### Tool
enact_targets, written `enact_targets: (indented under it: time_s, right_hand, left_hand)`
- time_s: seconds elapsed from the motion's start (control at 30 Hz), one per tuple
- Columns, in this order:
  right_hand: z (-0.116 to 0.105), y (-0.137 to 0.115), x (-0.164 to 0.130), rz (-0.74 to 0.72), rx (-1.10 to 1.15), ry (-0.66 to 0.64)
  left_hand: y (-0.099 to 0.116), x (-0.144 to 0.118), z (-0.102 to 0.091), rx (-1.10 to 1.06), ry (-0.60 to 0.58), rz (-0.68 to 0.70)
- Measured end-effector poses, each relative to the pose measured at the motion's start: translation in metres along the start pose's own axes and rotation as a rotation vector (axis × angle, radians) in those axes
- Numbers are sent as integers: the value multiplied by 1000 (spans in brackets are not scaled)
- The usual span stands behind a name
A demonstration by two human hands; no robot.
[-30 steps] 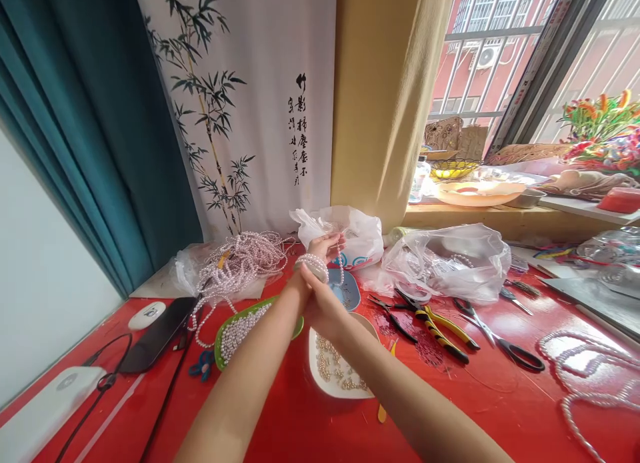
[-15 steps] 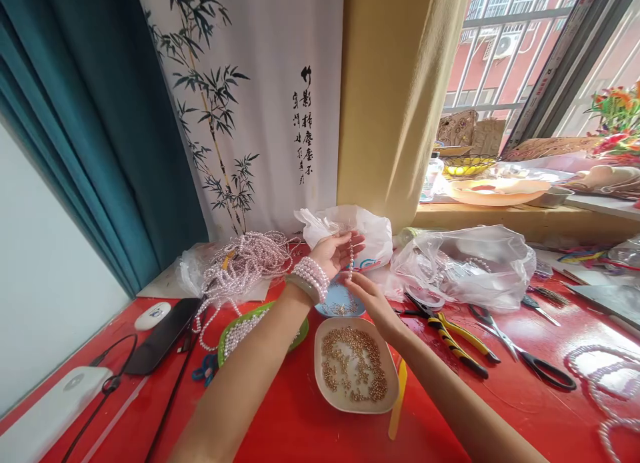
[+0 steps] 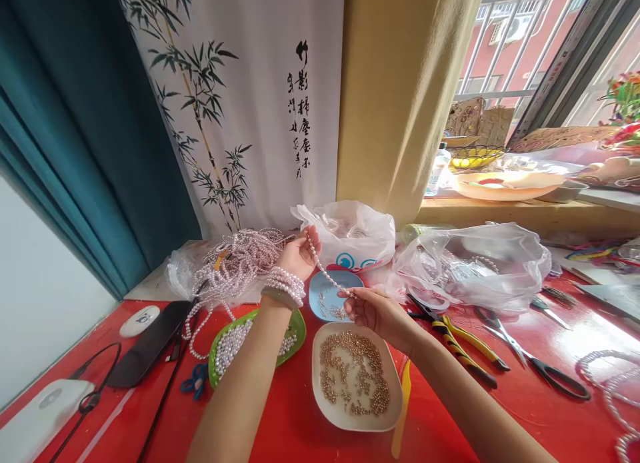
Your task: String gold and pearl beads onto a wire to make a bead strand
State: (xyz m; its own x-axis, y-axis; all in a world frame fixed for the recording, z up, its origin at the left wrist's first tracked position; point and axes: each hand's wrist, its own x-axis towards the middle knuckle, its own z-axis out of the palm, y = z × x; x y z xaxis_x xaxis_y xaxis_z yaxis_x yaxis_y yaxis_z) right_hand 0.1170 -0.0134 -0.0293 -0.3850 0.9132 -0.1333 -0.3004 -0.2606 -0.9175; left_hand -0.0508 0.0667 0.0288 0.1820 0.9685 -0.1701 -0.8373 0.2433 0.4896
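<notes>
1. While the left hand (image 3: 299, 253) is raised with its fingers curled, it pinches the upper end of a pearl strand (image 3: 325, 271); several turns of pearls are wrapped round its wrist (image 3: 285, 286).
2. Right hand (image 3: 373, 310): fingers closed on the lower end of the same strand, so the strand runs slanting between the 2 hands, above a blue dish (image 3: 320, 300).
3. Directly below the right hand stands a white dish (image 3: 357, 416) holding small gold beads (image 3: 355, 376); a yellow strip (image 3: 401, 410) lies just beside its right edge.
4. Under the left forearm sits a green dish (image 3: 297, 326) with loose pearls in it.
5. Behind the left hand lies a heap of pearl strands (image 3: 235, 260); behind the right hand, a white plastic bag (image 3: 355, 240).
6. To the right on the red table (image 3: 500, 410): a clear plastic bag (image 3: 480, 263), yellow-handled pliers (image 3: 463, 346) and black scissors (image 3: 530, 360).
7. To the left: a black phone (image 3: 147, 343), a white mouse (image 3: 139, 320) and a black cable (image 3: 95, 396).
</notes>
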Motion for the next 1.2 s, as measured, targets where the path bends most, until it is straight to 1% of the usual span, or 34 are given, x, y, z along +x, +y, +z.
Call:
enact_targets:
  time_s: [0.2, 0.37, 0.43, 0.6, 0.73, 0.97, 1.2]
  right_hand:
    - [8, 1, -1, 34, -31, 17]
    - [11, 3, 0, 19, -83, 58]
    - [11, 4, 0, 21, -103, 89]
    - [10, 4, 1, 39, -123, 108]
    - [8, 4, 0, 6, -103, 106]
    - [8, 3, 1, -31, -21, 60]
    - [10, 4, 3, -14, 24, 38]
  left_hand:
    - [8, 0, 1, 0, -26, 70]
    - [14, -1, 0, 168, -127, 137]
    - [15, -2, 0, 210, -138, 143]
    - [14, -5, 2, 289, -111, 166]
    - [15, -5, 1, 353, -82, 201]
    - [16, 2, -6, 376, -11, 247]
    - [11, 0, -4, 382, 50, 299]
